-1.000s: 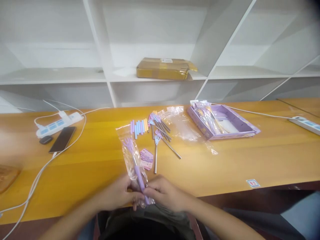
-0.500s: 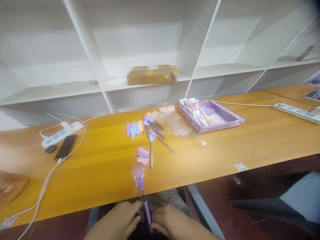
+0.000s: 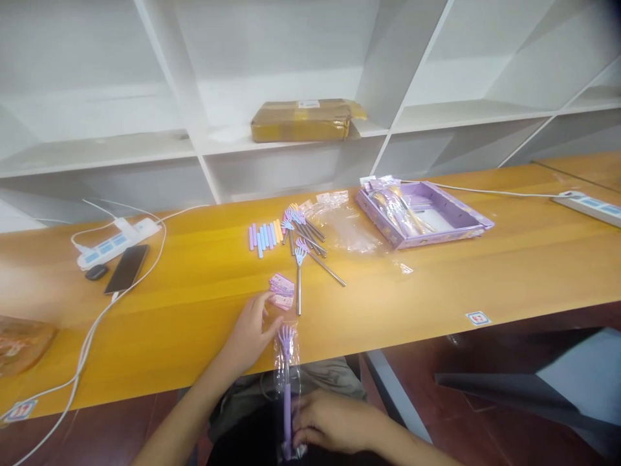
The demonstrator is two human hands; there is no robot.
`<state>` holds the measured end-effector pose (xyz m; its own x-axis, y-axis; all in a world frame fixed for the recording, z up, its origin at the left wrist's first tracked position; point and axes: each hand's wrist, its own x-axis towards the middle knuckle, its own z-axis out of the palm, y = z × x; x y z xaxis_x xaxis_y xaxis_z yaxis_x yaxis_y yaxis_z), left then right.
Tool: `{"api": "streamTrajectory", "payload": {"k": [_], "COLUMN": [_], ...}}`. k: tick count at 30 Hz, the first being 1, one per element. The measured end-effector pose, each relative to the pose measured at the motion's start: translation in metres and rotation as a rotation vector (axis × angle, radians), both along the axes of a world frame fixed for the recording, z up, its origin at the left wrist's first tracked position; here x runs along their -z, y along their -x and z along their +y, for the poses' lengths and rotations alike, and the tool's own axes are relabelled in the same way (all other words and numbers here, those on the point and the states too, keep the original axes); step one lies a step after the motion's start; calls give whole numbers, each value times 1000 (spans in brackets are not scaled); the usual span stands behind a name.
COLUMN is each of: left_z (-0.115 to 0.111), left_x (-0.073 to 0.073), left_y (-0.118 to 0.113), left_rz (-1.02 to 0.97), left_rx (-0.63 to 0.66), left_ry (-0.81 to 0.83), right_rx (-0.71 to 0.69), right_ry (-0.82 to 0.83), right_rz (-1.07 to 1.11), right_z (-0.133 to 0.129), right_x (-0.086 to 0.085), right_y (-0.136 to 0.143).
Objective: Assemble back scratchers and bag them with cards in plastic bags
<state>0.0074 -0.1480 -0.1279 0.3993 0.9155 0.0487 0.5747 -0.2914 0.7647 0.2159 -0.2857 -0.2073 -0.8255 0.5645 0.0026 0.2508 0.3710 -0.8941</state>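
Note:
A purple back scratcher [image 3: 287, 408] in a clear plastic bag [image 3: 278, 378] stands out over the table's front edge, claw end away from me. Its handle end is in the closed fingers of my right hand [image 3: 334, 419]. My left hand [image 3: 250, 333] is over the table, thumb and fingers apart, fingertips at the near left edge of a small pile of pink printed cards [image 3: 281, 290]; whether they touch it I cannot tell. Right of the cards lies a blue-clawed back scratcher [image 3: 299, 285] with a bare metal rod. Behind it are several more back scratchers [image 3: 310, 226] and short coloured handle sleeves [image 3: 264, 238].
A purple box [image 3: 436, 207] holding bagged back scratchers stands at the back right, with clear bags [image 3: 359, 233] beside it. At left lie a power strip [image 3: 119, 243], a phone [image 3: 127, 268] and white cables [image 3: 90, 349]. A taped carton [image 3: 303, 121] rests on the shelf.
My left hand has left the back scratcher and moved forward to the pink cards. The bag now covers the scratcher down along its handle, with my right hand still on it.

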Motion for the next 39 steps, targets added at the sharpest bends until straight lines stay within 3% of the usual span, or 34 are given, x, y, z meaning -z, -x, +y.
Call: {"api": "streamTrajectory", "payload": {"k": [8,13,15,18,21,23,26,30,34,39], "left_z": [4,0,-2,-3,-2,-1,-2,-2,-1,-3], "left_x": [11,16,17,14,11,11,12,14,13,13], "left_y": [0,4,9,15,18,18,18,18,18,17], "left_rz": [-222,-283,-251,-221,-238,-242,-248,-250,-230,-235], "left_rx": [136,121,104,85,51,33,19,-9,-47,-70], "left_ry": [216,252,230,215,216,219,233,253,249,247], "right_rx": [59,55,60,143,415,671,816,716,706,759], "right_ry": [-14,108,222,307,119,-107,-391,-587,-680,-650], "right_rz": [-139,-257,-341,-302,-155,-175,-294,-444,-547,-471], "right_z": [8,12,16,33,62,84,121,169,198,207], "right_x": [-11,-15,-31,-72,-112,-126,-123,-102,-88,-69], "right_y": [-4,-15,-30,-62,-87,-90,-77,-51,-33,-28]}}
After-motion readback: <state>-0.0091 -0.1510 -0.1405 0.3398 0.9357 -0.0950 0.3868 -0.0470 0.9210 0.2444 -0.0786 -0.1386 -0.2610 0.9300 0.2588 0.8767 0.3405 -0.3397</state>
